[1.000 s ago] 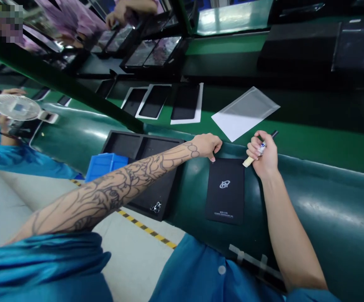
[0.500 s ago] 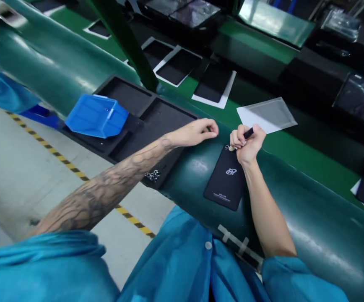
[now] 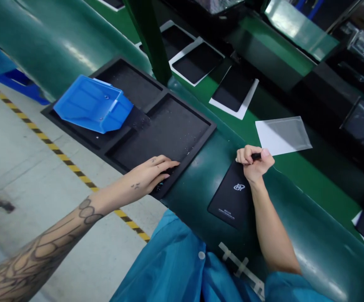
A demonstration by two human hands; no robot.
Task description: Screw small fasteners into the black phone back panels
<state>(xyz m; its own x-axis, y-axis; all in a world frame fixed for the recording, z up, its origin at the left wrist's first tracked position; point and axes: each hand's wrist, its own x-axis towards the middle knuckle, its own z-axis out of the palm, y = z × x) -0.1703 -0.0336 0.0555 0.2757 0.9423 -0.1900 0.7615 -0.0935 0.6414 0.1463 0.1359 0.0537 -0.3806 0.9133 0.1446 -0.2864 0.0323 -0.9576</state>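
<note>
My right hand [image 3: 255, 165] is closed around a short black pen-like tool [image 3: 256, 156], only part of which shows. That hand rests at the upper end of a black tablet-like panel [image 3: 229, 201] with a white logo, lying on the green bench edge. My left hand [image 3: 153, 173] reaches into the near corner of a black compartment tray [image 3: 172, 130], thumb and fingers apart. Small shiny pieces [image 3: 159, 187] lie beneath those fingers and are mostly covered; whether any is touched I cannot tell.
A blue plastic bin [image 3: 90, 105] stands tilted on the tray's left part. Behind the bench edge lie several dark panels on white sheets and a translucent sleeve [image 3: 284, 134]. A green post [image 3: 150, 46] rises behind the tray.
My left hand has moved from beside the black panel down and left to the tray's near corner. My right hand still grips the tool at the panel's top. The view has shifted.
</note>
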